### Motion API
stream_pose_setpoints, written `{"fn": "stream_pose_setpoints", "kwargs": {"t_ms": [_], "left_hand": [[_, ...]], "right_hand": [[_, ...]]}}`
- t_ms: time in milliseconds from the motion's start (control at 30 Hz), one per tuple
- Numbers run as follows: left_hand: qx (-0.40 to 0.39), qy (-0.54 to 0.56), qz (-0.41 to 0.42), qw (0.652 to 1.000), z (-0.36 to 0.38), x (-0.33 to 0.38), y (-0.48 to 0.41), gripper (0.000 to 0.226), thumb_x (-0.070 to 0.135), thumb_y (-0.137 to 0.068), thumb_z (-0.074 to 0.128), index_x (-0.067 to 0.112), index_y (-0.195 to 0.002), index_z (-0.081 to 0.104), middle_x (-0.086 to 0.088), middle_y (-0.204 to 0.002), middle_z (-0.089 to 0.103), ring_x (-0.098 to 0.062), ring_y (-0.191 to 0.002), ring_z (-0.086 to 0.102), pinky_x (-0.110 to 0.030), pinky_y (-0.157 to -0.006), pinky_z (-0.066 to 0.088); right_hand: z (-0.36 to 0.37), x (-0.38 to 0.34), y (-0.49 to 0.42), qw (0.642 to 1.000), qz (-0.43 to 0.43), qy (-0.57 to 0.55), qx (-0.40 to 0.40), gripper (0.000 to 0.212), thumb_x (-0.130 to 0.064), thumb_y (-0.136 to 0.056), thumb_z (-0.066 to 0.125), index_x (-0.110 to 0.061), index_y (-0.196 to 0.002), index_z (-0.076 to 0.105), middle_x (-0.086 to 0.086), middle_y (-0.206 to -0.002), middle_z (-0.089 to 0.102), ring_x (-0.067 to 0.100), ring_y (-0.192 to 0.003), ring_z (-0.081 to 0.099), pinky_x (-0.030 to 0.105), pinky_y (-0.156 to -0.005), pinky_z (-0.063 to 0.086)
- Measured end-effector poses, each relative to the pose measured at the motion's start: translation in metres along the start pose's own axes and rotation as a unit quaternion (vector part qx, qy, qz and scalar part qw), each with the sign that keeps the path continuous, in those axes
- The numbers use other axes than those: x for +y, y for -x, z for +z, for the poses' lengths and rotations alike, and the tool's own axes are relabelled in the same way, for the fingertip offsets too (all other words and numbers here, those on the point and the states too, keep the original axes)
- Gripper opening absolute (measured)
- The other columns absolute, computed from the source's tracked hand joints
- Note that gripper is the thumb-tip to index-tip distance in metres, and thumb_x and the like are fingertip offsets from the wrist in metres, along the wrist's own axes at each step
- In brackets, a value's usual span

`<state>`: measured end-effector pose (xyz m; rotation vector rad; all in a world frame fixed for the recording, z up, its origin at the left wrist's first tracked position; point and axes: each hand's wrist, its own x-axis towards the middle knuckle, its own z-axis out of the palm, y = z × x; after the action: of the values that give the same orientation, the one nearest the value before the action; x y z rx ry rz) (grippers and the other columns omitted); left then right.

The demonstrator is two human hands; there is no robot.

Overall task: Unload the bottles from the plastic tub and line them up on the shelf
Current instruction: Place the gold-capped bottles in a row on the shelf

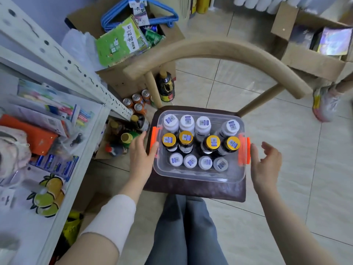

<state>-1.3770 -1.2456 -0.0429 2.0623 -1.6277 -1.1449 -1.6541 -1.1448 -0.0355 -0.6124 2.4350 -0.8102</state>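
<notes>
A clear plastic tub (198, 175) with orange side handles sits on a chair seat. Inside stand several bottles in three rows: white-capped ones (187, 120) at the back, gold-capped dark ones (185, 137) in the middle, smaller white-capped ones (190, 161) at the front. My left hand (142, 154) rests flat against the tub's left side by the orange handle (154, 138), fingers apart. Just off the right orange handle (244, 151), my right hand (266, 163) hovers open and holds nothing. The white metal shelf (57, 190) is at the left.
The wooden chair's curved backrest (219, 49) arcs behind the tub. The shelf holds toothbrush packs, an orange pouch and batteries. Cans and sauce bottles (137, 104) crowd the floor beside the shelf. Cardboard boxes (129, 35) stand behind. Another person's shoe (324, 104) is at the right.
</notes>
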Motion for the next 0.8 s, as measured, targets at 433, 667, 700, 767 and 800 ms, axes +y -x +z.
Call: {"fn": "stream_pose_setpoints", "kwargs": {"t_ms": [433, 667, 700, 767, 800], "left_hand": [[-0.003, -0.233, 0.306, 0.923, 0.011, -0.005, -0.019, 0.071, 0.039, -0.067, 0.075, 0.014, -0.129, 0.051, -0.005, -0.123, 0.060, -0.018, -0.113, 0.039, -0.026, -0.096, 0.028], [0.027, -0.175, 0.324, 0.929, 0.021, -0.010, -0.028, 0.057, 0.036, -0.066, 0.076, 0.011, -0.114, 0.058, -0.006, -0.113, 0.063, -0.015, -0.107, 0.037, -0.025, -0.093, 0.030], [0.019, -0.165, 0.321, 0.932, 0.020, -0.010, -0.028, 0.055, 0.035, -0.066, 0.077, 0.012, -0.112, 0.058, -0.005, -0.112, 0.063, -0.015, -0.107, 0.037, -0.025, -0.092, 0.030], [0.009, -0.151, 0.314, 0.937, 0.018, -0.008, -0.024, 0.053, 0.033, -0.066, 0.078, 0.013, -0.110, 0.058, -0.005, -0.111, 0.062, -0.015, -0.109, 0.037, -0.027, -0.091, 0.029], [0.007, -0.144, 0.310, 0.940, 0.015, -0.005, -0.020, 0.052, 0.033, -0.066, 0.078, 0.013, -0.111, 0.059, -0.005, -0.112, 0.062, -0.014, -0.111, 0.037, -0.027, -0.091, 0.028]], "right_hand": [[0.084, -0.076, 0.027, 0.852, -0.424, 0.288, -0.105, 0.054, -0.036, -0.056, 0.083, -0.001, -0.092, 0.062, 0.018, -0.083, 0.064, 0.041, -0.085, 0.059, 0.040, -0.075, 0.046], [0.102, -0.069, 0.028, 0.832, -0.441, 0.333, -0.043, 0.052, -0.041, -0.054, 0.082, -0.004, -0.088, 0.066, 0.013, -0.076, 0.066, 0.038, -0.084, 0.061, 0.038, -0.069, 0.050], [0.103, -0.067, 0.027, 0.836, -0.441, 0.325, -0.038, 0.051, -0.040, -0.054, 0.082, -0.004, -0.087, 0.066, 0.012, -0.076, 0.066, 0.038, -0.084, 0.061, 0.037, -0.071, 0.048], [0.101, -0.064, 0.025, 0.844, -0.437, 0.306, -0.046, 0.048, -0.038, -0.055, 0.082, -0.005, -0.086, 0.065, 0.012, -0.078, 0.066, 0.039, -0.088, 0.059, 0.035, -0.077, 0.038], [0.098, -0.063, 0.026, 0.848, -0.434, 0.298, -0.055, 0.047, -0.037, -0.056, 0.082, -0.005, -0.086, 0.064, 0.011, -0.079, 0.066, 0.039, -0.090, 0.059, 0.033, -0.078, 0.034]]}}
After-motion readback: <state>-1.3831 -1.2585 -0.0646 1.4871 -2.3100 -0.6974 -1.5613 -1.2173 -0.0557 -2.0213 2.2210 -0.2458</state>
